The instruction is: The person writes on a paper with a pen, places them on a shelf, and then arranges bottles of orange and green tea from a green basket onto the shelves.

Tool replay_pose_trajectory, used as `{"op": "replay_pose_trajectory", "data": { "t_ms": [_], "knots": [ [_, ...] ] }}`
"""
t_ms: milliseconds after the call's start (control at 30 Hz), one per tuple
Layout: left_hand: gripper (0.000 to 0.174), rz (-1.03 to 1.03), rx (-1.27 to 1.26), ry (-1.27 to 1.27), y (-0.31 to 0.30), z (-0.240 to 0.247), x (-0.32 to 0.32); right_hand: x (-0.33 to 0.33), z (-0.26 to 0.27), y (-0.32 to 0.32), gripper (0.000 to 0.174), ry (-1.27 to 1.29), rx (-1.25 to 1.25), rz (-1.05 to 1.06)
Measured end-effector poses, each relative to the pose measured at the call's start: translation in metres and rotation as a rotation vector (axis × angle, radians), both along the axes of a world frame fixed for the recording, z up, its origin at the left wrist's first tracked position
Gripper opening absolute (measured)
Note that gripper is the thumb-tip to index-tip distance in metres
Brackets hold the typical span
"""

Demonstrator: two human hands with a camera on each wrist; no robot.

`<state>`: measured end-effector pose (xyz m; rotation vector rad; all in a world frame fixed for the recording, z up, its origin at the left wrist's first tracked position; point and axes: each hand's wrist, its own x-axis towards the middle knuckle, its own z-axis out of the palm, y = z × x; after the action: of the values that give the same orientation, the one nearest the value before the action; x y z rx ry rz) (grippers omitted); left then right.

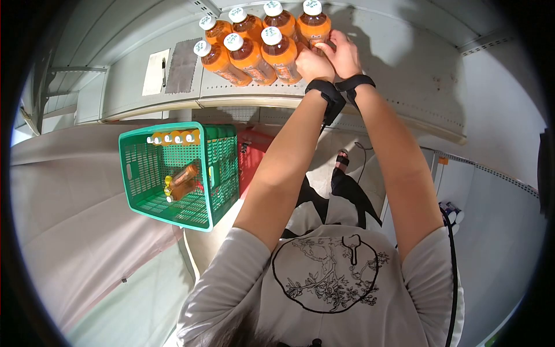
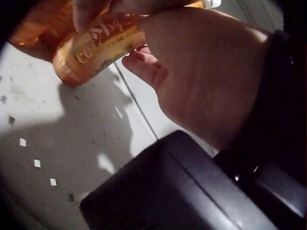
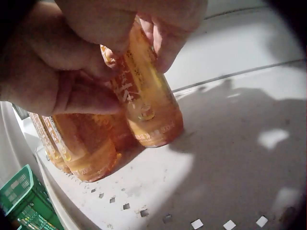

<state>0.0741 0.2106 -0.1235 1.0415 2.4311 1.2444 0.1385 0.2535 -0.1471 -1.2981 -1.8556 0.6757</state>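
Several orange bottles with white caps stand in two rows on the shelf (image 1: 404, 92). At the right end of the back row, both hands are on one bottle (image 1: 314, 28) (image 2: 103, 45) (image 3: 151, 112). The left hand (image 1: 315, 65) (image 2: 206, 72) (image 3: 72, 67) grips its lower left side with bent fingers, beside the front bottle (image 1: 281, 58). From the right, the right hand (image 1: 346, 56) (image 3: 139, 17) curls its fingers round the same bottle. Its base is close to the shelf surface; contact there cannot be told. The hands partly cover its label.
A green basket (image 1: 223, 173) (image 3: 31, 196) below the shelf holds more bottles (image 1: 184, 182). A paper (image 1: 154, 73), a pen (image 1: 164, 72) and a grey cloth (image 1: 182, 66) lie left of the bottles. The shelf's front lip (image 1: 231, 102) runs below the hands.
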Motion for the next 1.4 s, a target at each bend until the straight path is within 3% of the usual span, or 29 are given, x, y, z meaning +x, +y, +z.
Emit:
{"op": "replay_pose_trajectory", "data": {
  "t_ms": [167, 300, 367, 467, 533, 567, 767, 967, 1033, 1067, 1100, 1167, 1233, 1400],
  "knots": [
    [0.022, -0.018, -0.014, -0.025, 0.0, 0.002, 0.0, 0.002, 0.001, 0.0, 0.043, 0.0, -0.012, 0.006],
    [0.021, -0.022, 0.013, 0.026, -0.006, 0.005, -0.001, 0.014, 0.008, -0.01, 0.063, -0.156, 0.039, -0.041],
    [0.018, -0.139, 0.117, 0.024, -0.017, 0.011, -0.003, 0.022, 0.017, -0.019, 0.059, -0.174, 0.049, -0.076],
    [0.016, -0.217, 0.051, -0.031, -0.034, 0.01, -0.002, 0.034, 0.033, -0.037, 0.05, -0.127, -0.029, -0.115],
    [0.016, -0.364, 0.077, -0.029, -0.053, 0.03, 0.002, 0.043, 0.05, -0.051, 0.042, -0.05, -0.001, -0.114],
    [0.016, -0.531, 0.095, -0.072, -0.059, 0.032, -0.004, 0.048, 0.078, -0.064, 0.038, -0.061, -0.015, -0.088],
    [0.022, -0.82, 0.202, -0.261, -0.11, 0.181, 0.012, 0.091, 0.204, -0.117, 0.03, 0.115, 0.05, 0.028],
    [0.024, -1.019, 0.368, -0.183, -0.144, 0.269, 0.025, 0.13, 0.308, -0.17, 0.024, -0.02, 0.25, 0.021],
    [0.025, -1.154, 0.264, -0.063, -0.153, 0.298, 0.025, 0.143, 0.33, -0.176, 0.022, -0.118, 0.338, 0.059],
    [0.025, -1.198, 0.267, -0.134, -0.157, 0.315, 0.026, 0.15, 0.345, -0.179, 0.019, -0.08, 0.353, 0.031],
    [0.023, -1.23, 0.405, -0.121, -0.154, 0.326, 0.027, 0.159, 0.361, -0.175, 0.021, -0.073, 0.439, 0.062],
    [0.019, -1.306, 0.322, -0.174, -0.149, 0.371, 0.027, 0.175, 0.407, -0.175, 0.021, 0.023, 0.164, -0.002],
    [0.017, -1.35, 0.427, -0.224, -0.128, 0.408, 0.032, 0.192, 0.438, -0.154, 0.021, 0.288, 0.163, 0.079],
    [0.026, -1.193, 0.477, -0.106, -0.06, 0.483, 0.052, 0.212, 0.505, -0.093, 0.022, 0.097, 0.165, -0.076]
  ]
}}
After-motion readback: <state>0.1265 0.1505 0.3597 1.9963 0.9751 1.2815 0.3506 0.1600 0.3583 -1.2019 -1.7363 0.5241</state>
